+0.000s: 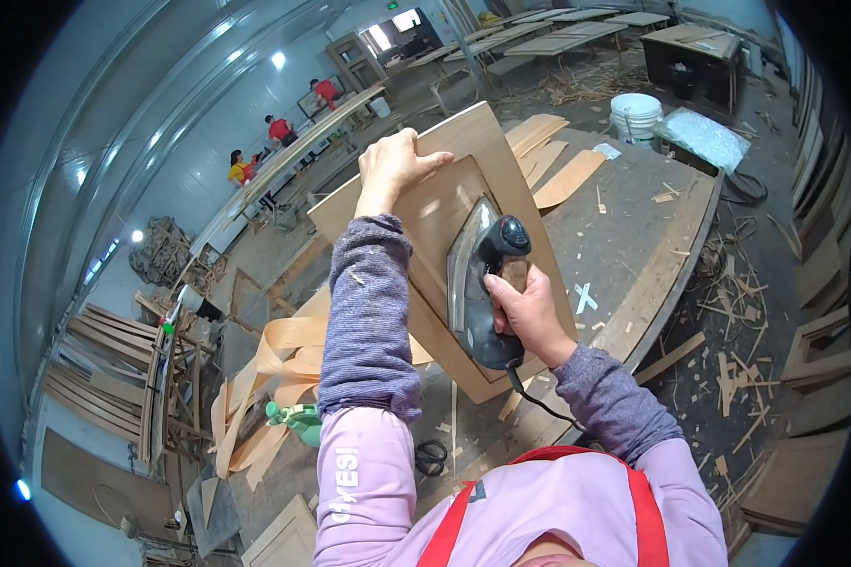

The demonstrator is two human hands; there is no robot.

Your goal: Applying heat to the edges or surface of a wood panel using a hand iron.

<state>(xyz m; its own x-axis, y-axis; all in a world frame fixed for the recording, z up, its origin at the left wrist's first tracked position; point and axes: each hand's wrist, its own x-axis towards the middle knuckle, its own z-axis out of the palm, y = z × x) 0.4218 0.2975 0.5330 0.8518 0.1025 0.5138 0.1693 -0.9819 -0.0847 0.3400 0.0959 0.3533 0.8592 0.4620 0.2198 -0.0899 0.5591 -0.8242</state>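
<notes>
A flat wooden panel (pixel 463 151) lies on a worktable (pixel 633 236) in front of me. My left hand (pixel 394 163) rests on the panel's far edge, fingers bent over it. My right hand (pixel 525 307) grips the dark handle of a black clothes iron (pixel 477 283), whose sole lies flat on the panel near its right edge. The iron's cord (pixel 539 402) trails back toward my body.
Veneer strips (pixel 553 161) lie on the table beyond the panel, and more curl off its left side (pixel 274 378). A green spray bottle (pixel 298 420) and black scissors (pixel 432 456) sit near me. A white bucket (pixel 635 115) stands beyond. Wood scraps litter the floor at right. Three people work far left.
</notes>
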